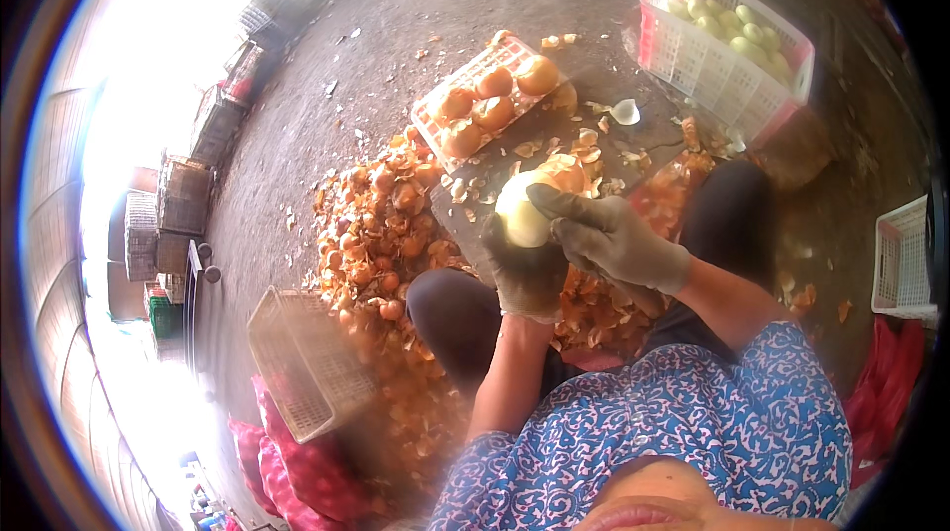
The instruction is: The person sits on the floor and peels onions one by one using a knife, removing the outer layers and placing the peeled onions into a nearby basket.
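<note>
A pale, peeled onion [522, 213] rests in my left hand [525, 271], which wears a dirty work glove and cups it from below. My right hand [620, 234], gloved too, presses its fingers against the onion's right side. Whether those fingers also hold a small tool is hidden. Just beyond the onion, brown skins [568, 173] lie on a flat board [464, 215]. On the far part of the board stands a white plastic basket [434, 132] holding several unpeeled onions [493, 114].
Unpeeled onions and loose skins form a heap [386, 234] at left. A crate [720, 71] of peeled onions stands far right. Beside my left knee is a tilted crate [312, 360] near red mesh sacks [297, 457]. Another white crate [902, 256] sits at the right edge.
</note>
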{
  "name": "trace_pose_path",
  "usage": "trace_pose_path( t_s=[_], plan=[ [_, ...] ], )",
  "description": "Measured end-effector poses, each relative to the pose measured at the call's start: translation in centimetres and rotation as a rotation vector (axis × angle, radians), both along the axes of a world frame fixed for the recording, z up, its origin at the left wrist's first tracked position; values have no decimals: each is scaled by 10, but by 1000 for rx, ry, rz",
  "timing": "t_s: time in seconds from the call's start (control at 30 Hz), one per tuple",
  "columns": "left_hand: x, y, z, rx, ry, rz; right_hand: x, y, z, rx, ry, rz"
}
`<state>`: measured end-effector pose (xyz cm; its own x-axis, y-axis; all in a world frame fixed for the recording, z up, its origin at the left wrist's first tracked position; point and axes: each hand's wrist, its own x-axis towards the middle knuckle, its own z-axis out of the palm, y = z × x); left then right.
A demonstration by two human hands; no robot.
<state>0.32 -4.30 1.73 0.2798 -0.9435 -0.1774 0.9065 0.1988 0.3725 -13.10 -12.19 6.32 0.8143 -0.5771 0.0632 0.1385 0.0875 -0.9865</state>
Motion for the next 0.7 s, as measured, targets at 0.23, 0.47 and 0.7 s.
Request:
trace_pose_path(
  t_s=[0.23,0.47,0.7],
  plan=[
    [-2,-4,1,-23,-55,51,-4,1,1,178,-39,20],
    [2,-6,10,20,-181,91,-3,2,-4,45,-42,-85],
    [0,-9,10,-51,-130,79,4,5,-8,92,-93,-132]
  ],
)
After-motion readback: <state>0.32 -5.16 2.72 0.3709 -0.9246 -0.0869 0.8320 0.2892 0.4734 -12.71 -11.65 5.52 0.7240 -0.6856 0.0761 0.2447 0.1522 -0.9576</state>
